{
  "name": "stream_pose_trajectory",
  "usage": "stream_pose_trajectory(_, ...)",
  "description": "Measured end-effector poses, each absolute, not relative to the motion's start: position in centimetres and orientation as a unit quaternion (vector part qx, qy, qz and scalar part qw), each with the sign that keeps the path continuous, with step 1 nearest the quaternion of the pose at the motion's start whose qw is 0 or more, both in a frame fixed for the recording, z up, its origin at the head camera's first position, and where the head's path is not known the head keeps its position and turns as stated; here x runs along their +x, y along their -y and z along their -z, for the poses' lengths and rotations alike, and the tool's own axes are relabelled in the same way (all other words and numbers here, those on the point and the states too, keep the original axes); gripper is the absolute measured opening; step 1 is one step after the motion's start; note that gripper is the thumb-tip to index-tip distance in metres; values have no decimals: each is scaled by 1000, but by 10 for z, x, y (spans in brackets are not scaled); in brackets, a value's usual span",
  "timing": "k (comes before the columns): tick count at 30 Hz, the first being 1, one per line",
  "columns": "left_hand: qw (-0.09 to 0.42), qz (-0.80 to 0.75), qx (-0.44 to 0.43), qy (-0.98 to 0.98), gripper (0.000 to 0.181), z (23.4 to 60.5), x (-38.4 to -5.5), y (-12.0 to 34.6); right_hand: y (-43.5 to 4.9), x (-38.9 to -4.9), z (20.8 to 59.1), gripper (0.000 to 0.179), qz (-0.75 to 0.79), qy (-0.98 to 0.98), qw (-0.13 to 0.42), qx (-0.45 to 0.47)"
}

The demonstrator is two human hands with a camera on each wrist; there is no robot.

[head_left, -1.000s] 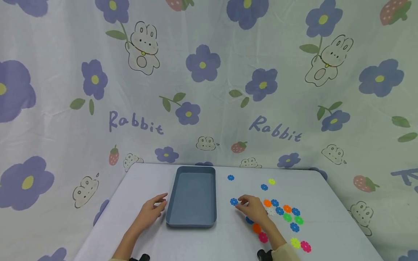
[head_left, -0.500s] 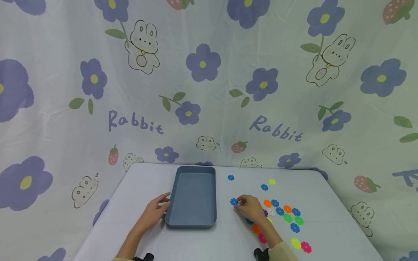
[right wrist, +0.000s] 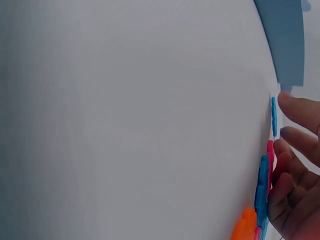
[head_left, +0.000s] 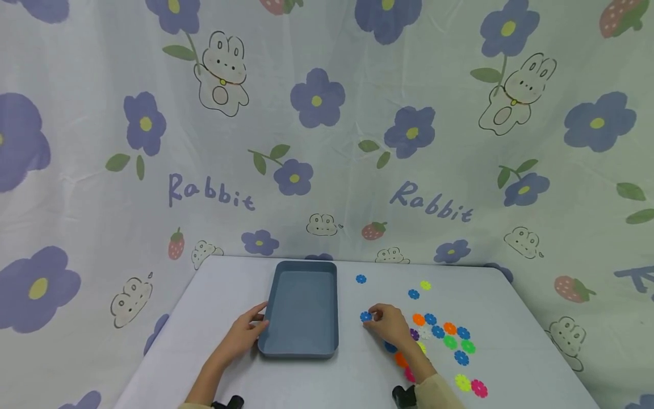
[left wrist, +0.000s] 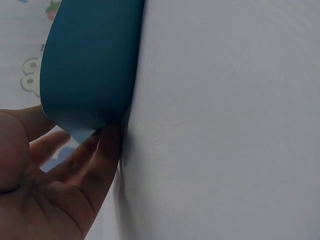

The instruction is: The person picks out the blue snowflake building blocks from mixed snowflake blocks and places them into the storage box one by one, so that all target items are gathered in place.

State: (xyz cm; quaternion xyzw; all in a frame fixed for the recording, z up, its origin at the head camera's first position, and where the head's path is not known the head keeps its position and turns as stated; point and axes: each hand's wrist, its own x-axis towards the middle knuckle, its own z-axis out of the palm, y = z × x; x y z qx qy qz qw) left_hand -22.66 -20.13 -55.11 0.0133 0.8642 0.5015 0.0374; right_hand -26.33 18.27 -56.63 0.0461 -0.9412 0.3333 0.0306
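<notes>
In the head view, we see a white-covered table (head_left: pixel 526 324) before a pale cloth backdrop (head_left: pixel 352 170) printed with purple flowers, rabbits and strawberries. A grey-blue rectangular tray (head_left: pixel 302 309) with rounded corners lies left of centre. The person's left hand (head_left: pixel 242 335) rests against its left side, fingers slightly apart. The right hand (head_left: pixel 390 325) reaches toward a flat blue flower-shaped disc (head_left: pixel 365 316) on the table, right of the tray; thumb and forefinger stand apart at the disc's near side, and we cannot tell whether they touch it. Farther back lies another blue disc (head_left: pixel 361 279). To the right, more notched discs are scattered, among them a yellow disc (head_left: pixel 426 285), an orange disc (head_left: pixel 449 328), a green disc (head_left: pixel 467 346) and a pink disc (head_left: pixel 479 388). The right hand and forearm partly cover several others, including a purple disc (head_left: pixel 414 334).

In the left wrist view, we find the fingers lying along the tray's outer wall near a corner.

In the right wrist view, two fingertips stand apart beside the blue flower-shaped disc, seen edge-on; the other fingers curl inward. Blue, pink and orange pieces crowd just below the hand, and the tray stands beyond.
</notes>
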Motion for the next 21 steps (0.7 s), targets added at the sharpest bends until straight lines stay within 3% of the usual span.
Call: stream_pose_trajectory(21, 78, -531, 11, -844, 58, 549, -239, 203, -180, -278, 567, 27, -362, 932, -10, 19)
